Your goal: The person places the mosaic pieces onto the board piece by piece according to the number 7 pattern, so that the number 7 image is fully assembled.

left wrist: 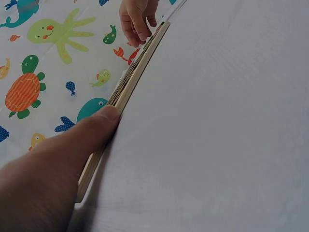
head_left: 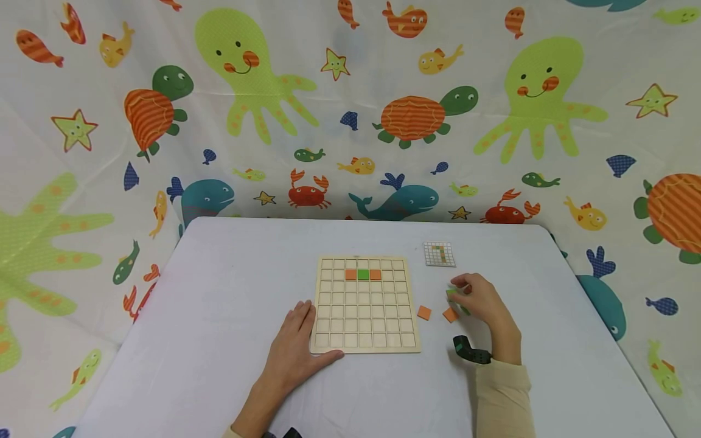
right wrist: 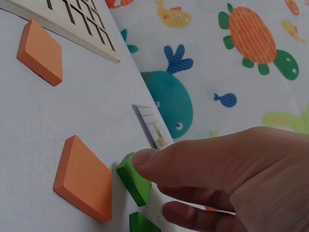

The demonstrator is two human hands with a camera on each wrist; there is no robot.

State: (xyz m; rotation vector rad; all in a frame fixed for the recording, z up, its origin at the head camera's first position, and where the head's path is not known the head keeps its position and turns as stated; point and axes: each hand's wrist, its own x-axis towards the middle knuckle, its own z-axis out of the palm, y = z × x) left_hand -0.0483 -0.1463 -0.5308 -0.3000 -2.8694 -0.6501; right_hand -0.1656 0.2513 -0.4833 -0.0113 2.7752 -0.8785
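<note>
A square wooden grid board [head_left: 336,312] lies on the table, with two orange tiles [head_left: 351,275] and a green tile [head_left: 363,274] between them in its second row. My left hand [head_left: 292,340] rests along the board's left side, fingers extended, its thumb against the near edge. To the right of the board, my right hand [head_left: 482,299] pinches a loose green tile [right wrist: 133,179], the thumb lying over one corner. Another green tile [right wrist: 142,223] lies just beside it, partly cut off in the right wrist view. Two loose orange tiles [head_left: 424,312] [right wrist: 84,179] lie near that hand.
A small pattern card [head_left: 439,254] with a coloured grid lies behind the right hand. White cloth covers the table [head_left: 219,316]. A sea-animal printed curtain [head_left: 350,152] hangs behind and at both sides. A black wrist device [head_left: 471,351] sits on the right wrist.
</note>
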